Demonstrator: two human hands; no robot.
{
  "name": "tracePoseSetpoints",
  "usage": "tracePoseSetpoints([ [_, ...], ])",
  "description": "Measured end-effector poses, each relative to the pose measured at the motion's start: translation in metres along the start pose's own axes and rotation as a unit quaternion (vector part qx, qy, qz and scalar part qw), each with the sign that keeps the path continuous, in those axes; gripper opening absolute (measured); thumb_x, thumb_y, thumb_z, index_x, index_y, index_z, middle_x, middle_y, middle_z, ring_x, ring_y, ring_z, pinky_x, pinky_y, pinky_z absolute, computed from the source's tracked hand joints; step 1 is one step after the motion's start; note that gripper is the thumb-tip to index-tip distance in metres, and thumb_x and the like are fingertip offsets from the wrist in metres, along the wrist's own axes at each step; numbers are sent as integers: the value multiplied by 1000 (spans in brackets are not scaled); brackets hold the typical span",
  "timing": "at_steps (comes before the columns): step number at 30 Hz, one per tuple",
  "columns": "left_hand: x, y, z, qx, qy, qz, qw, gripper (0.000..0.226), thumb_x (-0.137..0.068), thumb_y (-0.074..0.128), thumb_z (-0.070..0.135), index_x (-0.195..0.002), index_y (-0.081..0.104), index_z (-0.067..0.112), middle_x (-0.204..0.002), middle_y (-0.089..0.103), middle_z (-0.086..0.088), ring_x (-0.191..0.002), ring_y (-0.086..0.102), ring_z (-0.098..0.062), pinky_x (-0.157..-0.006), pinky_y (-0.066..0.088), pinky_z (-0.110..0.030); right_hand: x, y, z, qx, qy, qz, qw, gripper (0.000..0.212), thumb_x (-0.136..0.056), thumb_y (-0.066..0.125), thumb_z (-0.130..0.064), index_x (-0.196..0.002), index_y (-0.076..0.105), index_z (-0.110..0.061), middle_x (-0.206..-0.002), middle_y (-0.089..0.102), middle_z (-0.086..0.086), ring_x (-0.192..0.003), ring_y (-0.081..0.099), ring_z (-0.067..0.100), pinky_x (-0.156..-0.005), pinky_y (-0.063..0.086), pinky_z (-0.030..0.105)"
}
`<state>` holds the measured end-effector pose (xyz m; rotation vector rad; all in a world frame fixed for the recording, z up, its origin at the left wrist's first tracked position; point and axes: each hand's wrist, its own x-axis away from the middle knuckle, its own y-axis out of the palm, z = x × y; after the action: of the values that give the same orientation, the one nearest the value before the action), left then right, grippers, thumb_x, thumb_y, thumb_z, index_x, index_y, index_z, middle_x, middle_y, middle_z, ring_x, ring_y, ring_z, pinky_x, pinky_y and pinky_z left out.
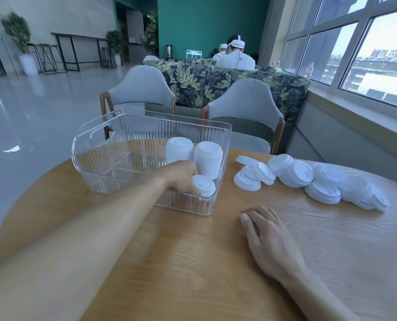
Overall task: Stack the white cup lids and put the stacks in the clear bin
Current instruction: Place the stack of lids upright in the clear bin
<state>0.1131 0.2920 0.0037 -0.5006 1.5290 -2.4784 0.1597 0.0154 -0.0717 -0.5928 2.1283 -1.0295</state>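
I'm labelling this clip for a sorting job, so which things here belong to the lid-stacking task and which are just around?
Part of the job:
- clear bin
- two lid stacks standing in the bin
- short stack held by the left hand inside the bin
- loose lids on the table

Just around:
- two grey chairs
- leaf-print sofa
- right hand, resting flat on the table

No readable text, label, brand or number anywhere.

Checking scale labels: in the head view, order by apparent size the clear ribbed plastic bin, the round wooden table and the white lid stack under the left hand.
1. Round wooden table
2. Clear ribbed plastic bin
3. White lid stack held by the left hand
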Motion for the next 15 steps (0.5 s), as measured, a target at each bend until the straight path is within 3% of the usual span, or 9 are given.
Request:
tracePoseSetpoints([
  [4, -6, 3, 0, -20, -4, 5, 1000, 38, -76, 79, 38, -100, 70, 9, -92, 71, -7, -75, 58, -24, -63, 40, -31, 0, 0, 0, -1, -1, 0, 1000, 37, -103, 34, -49, -97, 66, -33, -108, 56, -28, -109, 47, 0, -91, 44, 25],
  [8, -9, 4, 0, -26, -12, 4, 1000, 46, -76, 80, 40, -111, 69, 11, -109, 73, -9, -86, 65, -24, -69, 44, -31, 0, 0, 1, -4, -1, -1, 1000, 38, -103, 33, -50, -98, 67, -33, -109, 56, -28, -111, 47, 0, -92, 44, 25],
  [15, -5, 1, 2, -33, -7, 5, 999, 44, -77, 82, 47, -106, 64, 19, -101, 71, 1, -94, 67, -21, -71, 48, -32, 1, -1, 0, -3, 3, -2, 1000, 37, -104, 33, -48, -98, 66, -32, -109, 55, -29, -112, 46, -2, -91, 42, 23],
])
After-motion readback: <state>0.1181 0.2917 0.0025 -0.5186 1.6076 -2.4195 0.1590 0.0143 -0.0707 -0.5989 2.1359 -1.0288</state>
